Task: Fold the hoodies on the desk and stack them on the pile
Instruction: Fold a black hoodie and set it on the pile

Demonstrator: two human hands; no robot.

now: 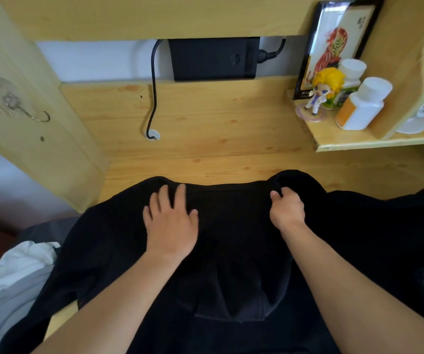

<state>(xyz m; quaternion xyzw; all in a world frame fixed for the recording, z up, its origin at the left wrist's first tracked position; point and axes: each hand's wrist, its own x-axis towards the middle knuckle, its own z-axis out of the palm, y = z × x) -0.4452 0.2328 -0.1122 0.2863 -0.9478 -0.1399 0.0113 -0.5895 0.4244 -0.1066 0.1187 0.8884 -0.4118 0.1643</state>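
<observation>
Black cloth fills the near half of the view: a black fabric hoodie (231, 251) spread across the pale pine desk (205, 164), its hood toward the person and its hem along the far edge. The left hand (171, 223) lies flat on the hoodie near that far hem, fingers straight and slightly spread, pressing the cloth down. The right hand (287, 208) sits further right at the same edge, fingers curled around a raised fold of the black fabric, thumb on the near side of it. The fold bulges up just beyond the knuckles.

The hoodie's right side runs off toward the frame edge and merges with more dark cloth there; where one garment ends cannot be told. The left sleeve hangs over the desk's front corner, partly out of sight. Below and left lies a crumpled white and grey garment (14, 277), cut off by the frame. Detail in the black cloth is hard to read, seams barely showing
</observation>
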